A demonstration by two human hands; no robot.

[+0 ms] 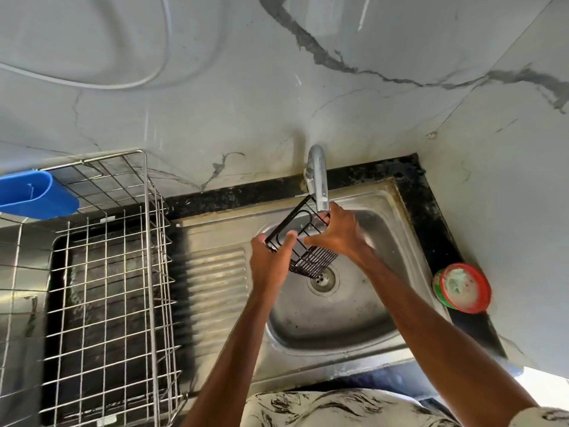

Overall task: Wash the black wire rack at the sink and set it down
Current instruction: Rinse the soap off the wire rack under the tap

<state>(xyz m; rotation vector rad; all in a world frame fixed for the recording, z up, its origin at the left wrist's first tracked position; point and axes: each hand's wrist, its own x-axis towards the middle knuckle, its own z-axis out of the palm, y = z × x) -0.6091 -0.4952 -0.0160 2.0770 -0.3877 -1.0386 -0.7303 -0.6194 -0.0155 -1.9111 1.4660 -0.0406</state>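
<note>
The left hand [269, 263] and right hand [341, 235] are holding the black wire rack [312, 263] tilted over the sink [323, 328], just under the tap [318, 180]; each grip is clamping its wires.

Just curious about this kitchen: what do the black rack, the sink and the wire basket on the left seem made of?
The black wire rack: thin metal wire, probably black-coated, evenly dark and matte. The sink: likely stainless steel, grey with soft reflections and a pressed ribbed drainboard. The wire basket: bare shiny silver wire, perhaps chromed or stainless.
</note>
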